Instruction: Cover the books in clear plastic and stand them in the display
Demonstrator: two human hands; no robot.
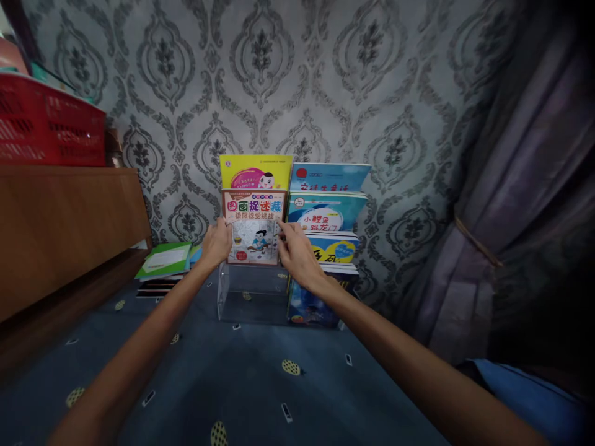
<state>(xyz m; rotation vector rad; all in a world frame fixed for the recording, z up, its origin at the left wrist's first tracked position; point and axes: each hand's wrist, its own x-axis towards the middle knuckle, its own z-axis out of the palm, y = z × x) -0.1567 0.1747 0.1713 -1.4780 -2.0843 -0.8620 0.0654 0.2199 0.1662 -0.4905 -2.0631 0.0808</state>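
Note:
A picture book (255,238) with a brown-edged cover and colourful lettering stands upright in the left column of a clear tiered rack (251,306). My left hand (217,241) grips its left edge, and my right hand (296,251) grips the right edge, fingers closed at both sides. Behind it rises a yellow book (255,170) with a pink patch. Right of it, the rack's other column holds a pale blue book (330,176), a teal book (344,210), a yellow-and-blue book (344,248) and a dark blue book (311,306), partly behind my right hand.
Several thin books (165,260), a green one on top, lie at the left against the patterned wall (260,74). A wooden cabinet (69,217) with a red basket (51,124) stands at far left. A grey-purple curtain (502,204) hangs right. Dark blue patterned cloth (251,384) lies below.

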